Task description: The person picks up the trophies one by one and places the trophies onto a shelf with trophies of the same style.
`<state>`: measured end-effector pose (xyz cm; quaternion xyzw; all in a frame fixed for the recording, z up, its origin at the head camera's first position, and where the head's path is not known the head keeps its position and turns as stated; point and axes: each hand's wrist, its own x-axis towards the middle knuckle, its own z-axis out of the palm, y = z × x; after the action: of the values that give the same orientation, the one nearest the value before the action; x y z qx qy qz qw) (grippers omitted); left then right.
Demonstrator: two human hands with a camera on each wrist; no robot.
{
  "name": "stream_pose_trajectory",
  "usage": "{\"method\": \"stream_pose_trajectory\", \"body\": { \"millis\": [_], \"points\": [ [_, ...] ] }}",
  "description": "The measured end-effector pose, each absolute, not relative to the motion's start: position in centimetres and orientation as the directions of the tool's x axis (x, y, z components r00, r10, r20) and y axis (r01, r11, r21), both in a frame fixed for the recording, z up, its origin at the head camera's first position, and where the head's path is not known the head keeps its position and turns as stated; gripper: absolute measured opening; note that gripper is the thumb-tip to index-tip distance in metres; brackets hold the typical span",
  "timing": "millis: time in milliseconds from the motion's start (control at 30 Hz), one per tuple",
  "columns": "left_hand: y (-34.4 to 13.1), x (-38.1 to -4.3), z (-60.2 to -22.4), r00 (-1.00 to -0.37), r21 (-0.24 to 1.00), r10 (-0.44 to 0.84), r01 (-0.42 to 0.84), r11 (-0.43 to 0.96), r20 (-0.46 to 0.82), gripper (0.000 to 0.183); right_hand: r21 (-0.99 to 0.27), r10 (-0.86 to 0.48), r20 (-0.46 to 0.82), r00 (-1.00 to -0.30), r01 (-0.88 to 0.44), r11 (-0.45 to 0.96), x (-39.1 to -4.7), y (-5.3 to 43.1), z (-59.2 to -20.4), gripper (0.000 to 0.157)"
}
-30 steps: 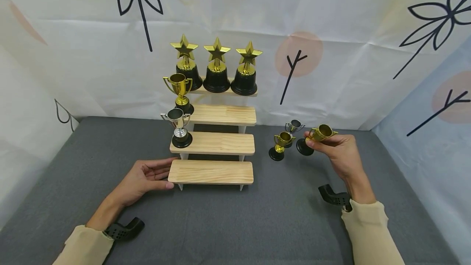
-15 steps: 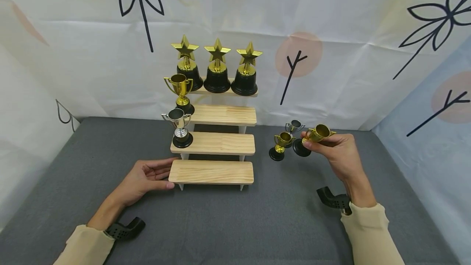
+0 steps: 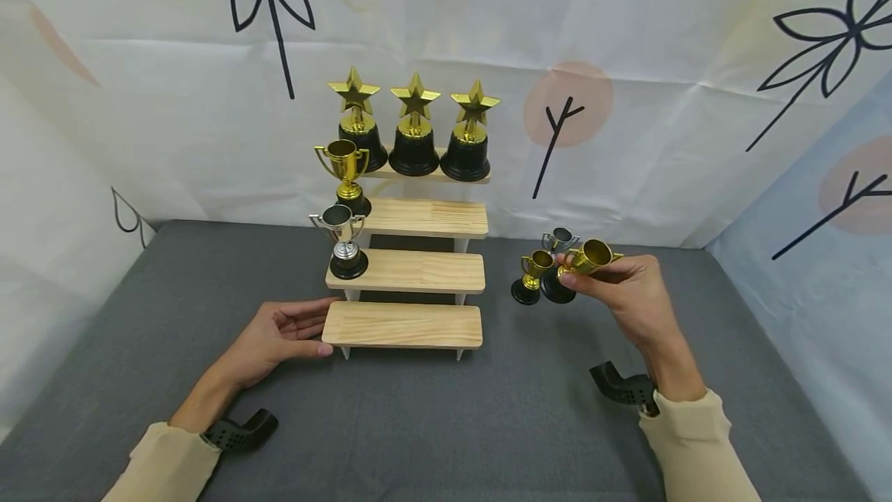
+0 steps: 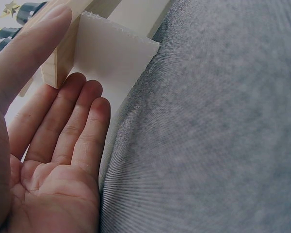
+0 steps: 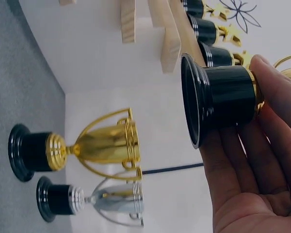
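My right hand (image 3: 630,297) pinches a gold trophy cup (image 3: 589,256) between thumb and fingers, lifted off the table and tilted. Its black base (image 5: 223,94) faces the camera in the right wrist view. Just left of it stand a second gold trophy cup (image 5: 106,141) and a small silver one (image 5: 119,199), both upright on the table. My left hand (image 3: 268,341) lies at the left end of a stepped wooden display shelf (image 3: 404,325), its fingers extended. In the left wrist view, the fingertips (image 4: 94,90) are beside the shelf's white side support (image 4: 111,53), with the thumb raised apart.
Three gold star trophies (image 3: 415,118) line the top step. A gold trophy cup (image 3: 344,165) stands at the left end of the second step, a silver trophy cup (image 3: 341,231) below it. A patterned white cloth backdrop (image 3: 446,14) rises behind the grey table (image 3: 446,432).
My right hand has moved left with the gold trophy cup, which now overlaps the silver cup's lower part in the head view. My left hand stays at the shelf's end.
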<state>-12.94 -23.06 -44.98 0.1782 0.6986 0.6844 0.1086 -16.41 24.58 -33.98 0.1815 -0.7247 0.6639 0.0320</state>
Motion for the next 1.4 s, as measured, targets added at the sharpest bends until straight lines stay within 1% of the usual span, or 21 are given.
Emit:
{"method": "stream_pose_trajectory", "body": {
  "millis": [267,800,1167,1400],
  "points": [
    [-23.0,-13.0,-45.1,-0.913,0.995,0.396,0.103,-0.008,0.098,0.071,-0.947,-0.255,0.279,-0.926,-0.309,0.084,-16.0,23.4,-33.8,0.031],
    [-23.1,-13.1,-45.2,-0.913,0.995,0.396,0.101,-0.004,0.094,0.072,-0.938,-0.267,0.284,-0.921,-0.324,0.12,-15.6,21.7,-33.6,0.031],
    [-23.2,-13.2,-45.3,-0.909,0.994,0.404,0.102,-0.029,0.105,0.071,-0.949,-0.293,0.281,-0.914,-0.31,0.057,-16.4,19.5,-33.3,0.027],
    [-23.2,-13.1,-45.3,-0.91,0.995,0.403,0.096,-0.024,0.097,0.072,-0.948,-0.313,0.293,-0.903,-0.316,0.025,-16.9,17.8,-32.5,0.026]
  ]
}}
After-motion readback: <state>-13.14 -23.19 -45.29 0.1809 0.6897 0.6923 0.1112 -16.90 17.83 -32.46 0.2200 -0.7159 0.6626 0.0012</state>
